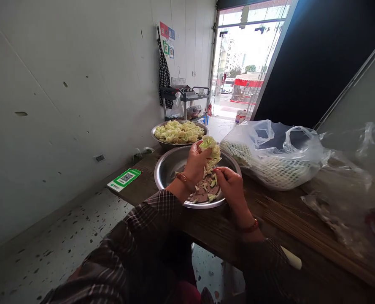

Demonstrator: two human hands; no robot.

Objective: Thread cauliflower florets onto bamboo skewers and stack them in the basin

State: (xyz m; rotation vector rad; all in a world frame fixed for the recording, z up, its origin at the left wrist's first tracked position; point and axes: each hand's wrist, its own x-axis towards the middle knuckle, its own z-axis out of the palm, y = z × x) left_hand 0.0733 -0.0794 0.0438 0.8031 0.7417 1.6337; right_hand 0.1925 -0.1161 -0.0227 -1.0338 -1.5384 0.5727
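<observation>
My left hand (197, 164) holds a piece of cauliflower (213, 155) above a wide metal basin (165, 169). My right hand (230, 183) is just below and to the right of that piece, its fingers pinched together near the lower stems; whatever they grip is too small to make out. Small cauliflower bits (211, 196) lie on a brown surface inside the basin. Behind it, a second metal bowl (155, 134) is heaped with cauliflower florets (178, 131).
Clear plastic bags (277, 162) with white netted produce sit right of the basin. Thin sticks (301, 228) lie along the table's right side. A green QR card (124, 179) is at the left corner. A cart (185, 98) stands beyond the table.
</observation>
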